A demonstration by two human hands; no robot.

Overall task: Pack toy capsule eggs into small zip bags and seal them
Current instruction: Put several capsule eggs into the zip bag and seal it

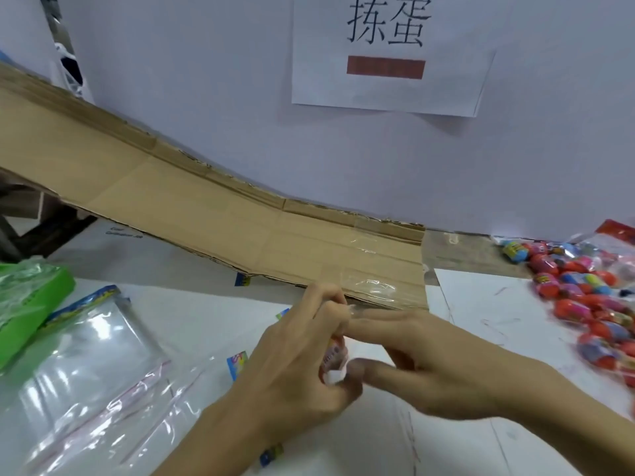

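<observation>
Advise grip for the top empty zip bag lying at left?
Pinch the zip bag at its near zip-strip edge, coming from the right, likely best: it lies flat and limp, and the green box crowds its left side.

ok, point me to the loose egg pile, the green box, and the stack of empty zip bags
loose egg pile (591, 297): head view, on a red capsule mid-pile, right side of table.
green box (51, 290): head view, on its bright green side wall, far left.
stack of empty zip bags (92, 341): head view, on the clear top bag's face.

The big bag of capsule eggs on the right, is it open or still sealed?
Open. The big bag lies on its side and capsule eggs have spilled from it in a loose heap across the table.
</observation>
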